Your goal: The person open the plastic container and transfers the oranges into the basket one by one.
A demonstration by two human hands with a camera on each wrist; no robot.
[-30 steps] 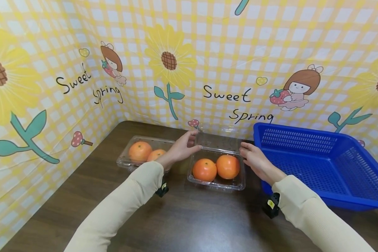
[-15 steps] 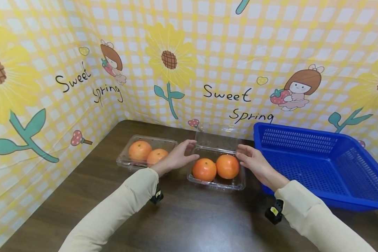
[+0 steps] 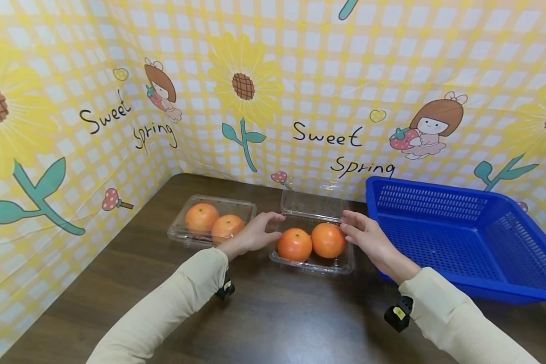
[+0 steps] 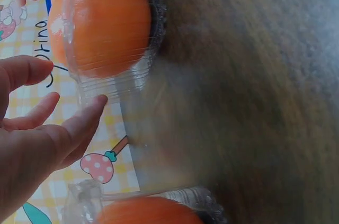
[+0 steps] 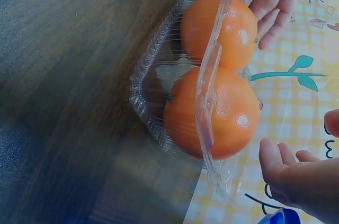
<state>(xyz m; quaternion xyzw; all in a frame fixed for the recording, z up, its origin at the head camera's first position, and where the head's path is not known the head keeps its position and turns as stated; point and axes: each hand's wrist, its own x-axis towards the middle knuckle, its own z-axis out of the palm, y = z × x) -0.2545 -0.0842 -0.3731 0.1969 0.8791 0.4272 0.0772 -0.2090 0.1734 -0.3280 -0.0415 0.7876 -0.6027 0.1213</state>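
Note:
A clear plastic clamshell box (image 3: pixel 313 269) stands in the middle of the table with two oranges (image 3: pixel 294 245) in its base. Its lid (image 3: pixel 316 199) is swung up at the back. My left hand (image 3: pixel 254 233) is at the box's left side, thumb and fingers spread apart and holding nothing. In the left wrist view one fingertip lies against or just in front of the box wall; I cannot tell which. At the box's right rear corner is my right hand (image 3: pixel 370 241), fingers loosely bent, near the right orange (image 5: pixel 228 113). Neither hand grips the box.
A second clear clamshell box (image 3: pixel 182 234) with two oranges lies to the left, its lid down, partly behind my left hand. To the right stands a blue perforated plastic basket (image 3: pixel 464 192). A checked cloth (image 3: pixel 273 60) with printed flowers hangs behind the brown table (image 3: pixel 273 323).
Both hands have come down and toward me from beside the raised lid to beside the base. My left hand has also shifted slightly left. The boxes and oranges stay put.

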